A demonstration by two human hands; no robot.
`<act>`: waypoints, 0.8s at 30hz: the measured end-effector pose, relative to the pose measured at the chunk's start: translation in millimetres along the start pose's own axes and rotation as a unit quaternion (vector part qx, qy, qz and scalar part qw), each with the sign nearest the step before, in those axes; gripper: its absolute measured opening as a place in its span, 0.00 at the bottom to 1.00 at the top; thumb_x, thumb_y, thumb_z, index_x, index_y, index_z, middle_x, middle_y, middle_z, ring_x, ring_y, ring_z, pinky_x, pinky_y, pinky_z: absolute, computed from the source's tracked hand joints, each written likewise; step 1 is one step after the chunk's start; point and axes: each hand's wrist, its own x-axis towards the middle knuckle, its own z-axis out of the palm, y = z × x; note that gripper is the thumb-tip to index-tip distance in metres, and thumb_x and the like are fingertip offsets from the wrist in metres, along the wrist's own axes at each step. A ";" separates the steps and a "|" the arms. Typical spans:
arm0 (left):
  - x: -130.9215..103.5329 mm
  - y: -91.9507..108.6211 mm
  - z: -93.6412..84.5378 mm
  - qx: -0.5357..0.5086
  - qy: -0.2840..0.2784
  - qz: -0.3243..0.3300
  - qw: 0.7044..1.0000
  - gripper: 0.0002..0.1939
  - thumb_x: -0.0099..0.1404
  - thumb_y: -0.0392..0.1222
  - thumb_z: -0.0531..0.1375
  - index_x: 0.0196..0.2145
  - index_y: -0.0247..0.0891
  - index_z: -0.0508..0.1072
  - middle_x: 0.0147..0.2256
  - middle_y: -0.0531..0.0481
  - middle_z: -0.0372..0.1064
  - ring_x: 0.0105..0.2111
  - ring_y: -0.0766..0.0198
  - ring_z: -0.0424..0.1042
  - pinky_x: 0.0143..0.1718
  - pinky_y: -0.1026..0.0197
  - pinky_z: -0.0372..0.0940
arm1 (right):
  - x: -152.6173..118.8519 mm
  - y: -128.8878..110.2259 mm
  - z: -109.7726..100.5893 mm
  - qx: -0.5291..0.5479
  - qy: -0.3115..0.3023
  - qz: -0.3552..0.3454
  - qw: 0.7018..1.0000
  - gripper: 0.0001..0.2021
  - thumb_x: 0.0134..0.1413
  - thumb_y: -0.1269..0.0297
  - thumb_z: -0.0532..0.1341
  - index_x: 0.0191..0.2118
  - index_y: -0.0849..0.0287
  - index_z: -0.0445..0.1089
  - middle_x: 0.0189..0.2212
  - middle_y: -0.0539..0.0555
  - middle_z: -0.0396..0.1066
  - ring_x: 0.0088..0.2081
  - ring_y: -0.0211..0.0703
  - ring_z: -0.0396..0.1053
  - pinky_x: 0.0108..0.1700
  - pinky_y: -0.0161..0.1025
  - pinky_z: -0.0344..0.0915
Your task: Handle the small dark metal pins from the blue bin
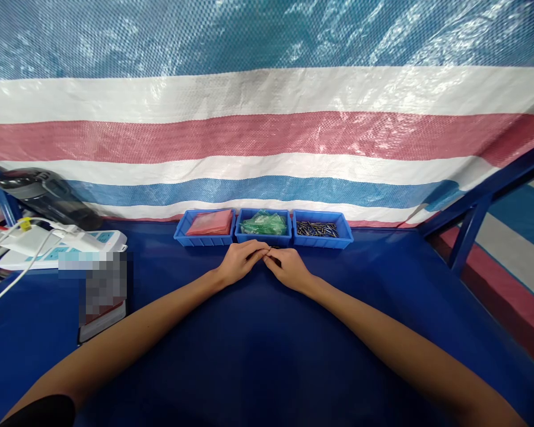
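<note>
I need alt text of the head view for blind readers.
A person's left hand and right hand meet at the fingertips before three blue trays on a blue table. The trays hold, left to right, red sheets, green plastic and small metal pieces. Behind hangs a striped tarp; a bottle and power strip are at left.

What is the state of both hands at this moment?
Left hand: closed in a pinch; whether it holds something cannot be told.
Right hand: also pinched closed; any held item cannot be told.
</note>
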 end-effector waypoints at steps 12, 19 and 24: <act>2.1 1.6 -1.4 0.006 -0.049 -0.048 0.998 0.10 0.69 0.39 0.51 0.42 0.37 0.71 0.35 0.51 0.74 0.33 0.69 0.74 0.36 0.70 0.65 | 1.6 1.2 0.6 -0.009 -0.005 0.010 1.000 0.12 0.58 0.71 0.55 0.23 0.61 0.65 0.19 0.49 0.65 0.21 0.34 0.59 0.27 0.33 0.51; 2.4 -0.1 -1.7 0.010 -0.068 -0.049 0.996 0.11 0.70 0.40 0.50 0.43 0.37 0.70 0.36 0.52 0.74 0.32 0.70 0.73 0.35 0.70 0.64 | 1.4 -1.8 -1.5 -0.007 -0.016 0.016 1.000 0.11 0.58 0.71 0.55 0.25 0.61 0.67 0.20 0.49 0.66 0.22 0.34 0.60 0.28 0.32 0.52; 2.1 -2.1 -0.6 0.020 -0.071 -0.047 0.996 0.13 0.70 0.41 0.49 0.44 0.37 0.70 0.36 0.51 0.74 0.32 0.68 0.74 0.35 0.69 0.65 | 1.5 -2.8 -1.8 -0.008 -0.016 0.014 1.000 0.11 0.58 0.71 0.55 0.24 0.61 0.67 0.20 0.49 0.67 0.22 0.35 0.61 0.28 0.32 0.53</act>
